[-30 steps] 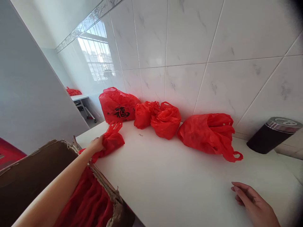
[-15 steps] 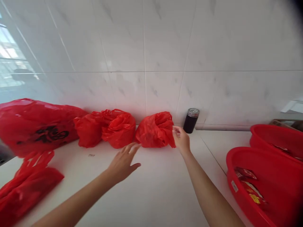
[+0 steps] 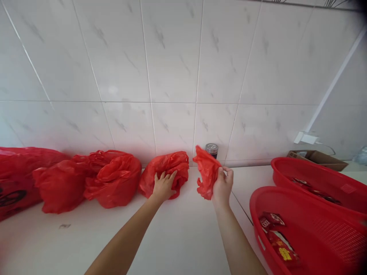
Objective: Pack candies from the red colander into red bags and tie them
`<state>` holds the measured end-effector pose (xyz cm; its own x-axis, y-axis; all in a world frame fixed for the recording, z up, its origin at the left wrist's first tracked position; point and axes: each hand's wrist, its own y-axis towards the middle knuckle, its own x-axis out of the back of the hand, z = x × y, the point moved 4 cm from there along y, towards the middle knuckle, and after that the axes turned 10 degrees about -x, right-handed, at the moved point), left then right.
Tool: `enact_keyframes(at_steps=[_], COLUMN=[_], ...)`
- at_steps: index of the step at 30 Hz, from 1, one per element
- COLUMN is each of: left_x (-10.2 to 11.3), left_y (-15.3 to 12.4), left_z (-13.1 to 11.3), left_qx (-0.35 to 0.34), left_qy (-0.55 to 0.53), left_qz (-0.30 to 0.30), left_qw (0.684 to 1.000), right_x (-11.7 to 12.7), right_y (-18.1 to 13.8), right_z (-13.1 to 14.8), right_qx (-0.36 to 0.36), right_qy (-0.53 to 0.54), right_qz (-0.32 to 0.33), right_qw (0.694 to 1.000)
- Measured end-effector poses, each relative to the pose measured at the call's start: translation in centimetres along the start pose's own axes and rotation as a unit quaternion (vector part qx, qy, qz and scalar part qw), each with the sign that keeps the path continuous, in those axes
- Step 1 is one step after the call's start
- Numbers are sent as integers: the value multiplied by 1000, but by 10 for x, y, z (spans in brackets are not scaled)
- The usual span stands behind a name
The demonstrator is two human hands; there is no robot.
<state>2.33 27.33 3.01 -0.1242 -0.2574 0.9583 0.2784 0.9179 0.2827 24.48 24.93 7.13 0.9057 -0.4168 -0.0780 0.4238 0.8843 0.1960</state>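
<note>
One crumpled red bag, its long axis near upright and its tip pointing up-left, I see gripped in the right hand's fingers before the dark canister, while the left hand rests, fingers spread, on the bundled bag atop the desk.
</note>
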Motion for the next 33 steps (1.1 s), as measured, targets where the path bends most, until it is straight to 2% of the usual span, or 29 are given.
enact_keyframes(at_steps=[3,6,8,9,11,14,16,19,22,23,25,26,28,30,32,33], left_x=[15,46,64,69,68,56,48,41,40,39,40,42,53,64,65,61], left_y=[-1,-18,-41,-54,-81,-121,-146,-186,-225,-237,-255,-262,-268,-262,-248,-241], left_z=[-2,-24,-49,-64,-97,-125,-119,-86,-51,-43,-37,-38,-53,-87,-126,-140], left_qx=[25,43,56,56,39,75,154,264,328,342,371,385,380,303,193,158], left_qy=[1,-10,-110,-210,-403,-544,-596,-633,-665,-670,-644,-609,-501,-383,-300,-273], left_qz=[-13,-59,-98,-112,-112,-120,-139,-157,-176,-172,-178,-201,-281,-335,-308,-285], left_qw=[1000,997,987,970,908,827,776,711,647,636,645,664,725,806,882,905], right_x=[11,17,23,24,25,27,36,56,73,76,78,78,73,67,62,60], right_y=[-7,-20,-32,-40,-58,-83,-92,-91,-86,-86,-88,-90,-98,-109,-122,-128], right_z=[18,27,27,26,24,26,30,36,43,44,43,43,42,42,46,49], right_qx=[-27,-33,-37,-42,-63,-75,-62,-40,0,8,10,6,-5,-12,-15,-17], right_qy=[159,165,145,138,133,124,105,66,12,-7,-42,-55,-67,-58,-39,-32], right_qz=[26,50,46,51,88,151,149,130,125,124,132,137,146,155,179,194], right_qw=[987,984,988,988,985,978,981,989,992,992,990,989,987,986,983,980])
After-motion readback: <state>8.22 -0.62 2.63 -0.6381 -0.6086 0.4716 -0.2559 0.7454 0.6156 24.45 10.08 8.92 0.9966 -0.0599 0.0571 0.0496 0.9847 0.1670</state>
